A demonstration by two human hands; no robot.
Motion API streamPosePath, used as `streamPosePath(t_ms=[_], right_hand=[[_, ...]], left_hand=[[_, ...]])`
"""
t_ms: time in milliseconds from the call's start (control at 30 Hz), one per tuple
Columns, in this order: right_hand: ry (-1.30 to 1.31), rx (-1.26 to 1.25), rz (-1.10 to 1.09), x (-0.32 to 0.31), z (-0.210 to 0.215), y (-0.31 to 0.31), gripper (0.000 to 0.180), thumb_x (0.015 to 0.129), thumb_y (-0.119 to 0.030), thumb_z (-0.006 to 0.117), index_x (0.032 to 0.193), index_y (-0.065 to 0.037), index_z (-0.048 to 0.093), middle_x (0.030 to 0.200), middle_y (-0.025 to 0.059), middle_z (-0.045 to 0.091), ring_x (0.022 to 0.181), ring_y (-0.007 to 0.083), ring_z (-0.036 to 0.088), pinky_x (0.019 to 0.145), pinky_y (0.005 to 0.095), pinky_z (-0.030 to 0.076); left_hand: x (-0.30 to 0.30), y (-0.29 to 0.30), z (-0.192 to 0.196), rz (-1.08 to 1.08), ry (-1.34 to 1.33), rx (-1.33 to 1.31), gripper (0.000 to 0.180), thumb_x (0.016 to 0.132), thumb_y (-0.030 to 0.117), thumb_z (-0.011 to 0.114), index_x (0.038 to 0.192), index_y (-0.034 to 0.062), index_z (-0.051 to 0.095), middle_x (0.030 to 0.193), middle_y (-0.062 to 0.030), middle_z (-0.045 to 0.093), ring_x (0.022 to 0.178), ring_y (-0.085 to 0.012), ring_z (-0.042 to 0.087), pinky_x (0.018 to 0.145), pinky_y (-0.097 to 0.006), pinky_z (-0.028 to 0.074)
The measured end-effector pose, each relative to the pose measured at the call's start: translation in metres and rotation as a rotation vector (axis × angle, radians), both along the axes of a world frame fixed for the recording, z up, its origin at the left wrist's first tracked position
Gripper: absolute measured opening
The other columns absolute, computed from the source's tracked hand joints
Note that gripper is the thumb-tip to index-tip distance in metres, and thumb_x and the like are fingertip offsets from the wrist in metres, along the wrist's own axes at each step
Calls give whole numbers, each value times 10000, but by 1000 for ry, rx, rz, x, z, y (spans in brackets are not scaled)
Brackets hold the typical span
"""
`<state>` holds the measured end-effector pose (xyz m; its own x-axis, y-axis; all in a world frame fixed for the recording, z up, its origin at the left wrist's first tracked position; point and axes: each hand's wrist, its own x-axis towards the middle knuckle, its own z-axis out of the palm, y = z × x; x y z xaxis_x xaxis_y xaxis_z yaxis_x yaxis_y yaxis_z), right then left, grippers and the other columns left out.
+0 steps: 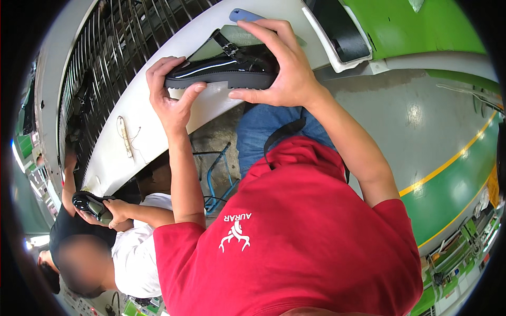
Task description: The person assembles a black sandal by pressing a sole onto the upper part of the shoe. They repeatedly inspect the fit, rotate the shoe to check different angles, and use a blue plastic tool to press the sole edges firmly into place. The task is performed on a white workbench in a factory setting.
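Note:
A glossy black shoe [224, 68] with a buckled strap and a thick black sole is held sideways between my two hands, above the white work surface. My left hand [174, 95] is closed on the toe or heel end at the left; I cannot tell which end. My right hand [287, 68] grips the opposite end, fingers over the top and thumb under the sole. Grey-green sheet material [211, 48] shows at the shoe's opening and behind it. Below the sole, near my thumbs, is a small translucent pale piece [217, 85].
The white work surface [108, 171] curves along a rack of metal rods [113, 63]. On it lie a tied cord bundle [125, 138] and a blue-handled thing [245, 15]. A black flat panel [337, 29] sits at far right. At left, a co-worker's hands hold another black shoe [90, 205].

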<state>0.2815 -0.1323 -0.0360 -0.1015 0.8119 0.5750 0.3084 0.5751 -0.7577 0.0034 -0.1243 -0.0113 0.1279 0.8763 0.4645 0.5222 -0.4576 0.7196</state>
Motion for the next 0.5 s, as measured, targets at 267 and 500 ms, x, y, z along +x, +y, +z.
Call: streamPosePath(t_ms=[267,500], right_hand=[[-40,55,-8,1,2,0,1044,626,-531,1019,1503,-122,627,1456,169,534,1312,385,600,1064,492,547],[153,56,115,-10,8,6,813,876,-423,875,1529,-38,583,1373,190,667,1260,358,672,1056,459,548]], left_hand=[[0,-3,17,-1,110,-86,764,641,383,1036,1263,45,750,1308,-134,644,1288,-327,619,1127,-446,497],[48,-6,83,-353,609,40,1296,460,460,1053,1594,121,525,1673,-187,445,1538,-447,430,1266,-559,376]])
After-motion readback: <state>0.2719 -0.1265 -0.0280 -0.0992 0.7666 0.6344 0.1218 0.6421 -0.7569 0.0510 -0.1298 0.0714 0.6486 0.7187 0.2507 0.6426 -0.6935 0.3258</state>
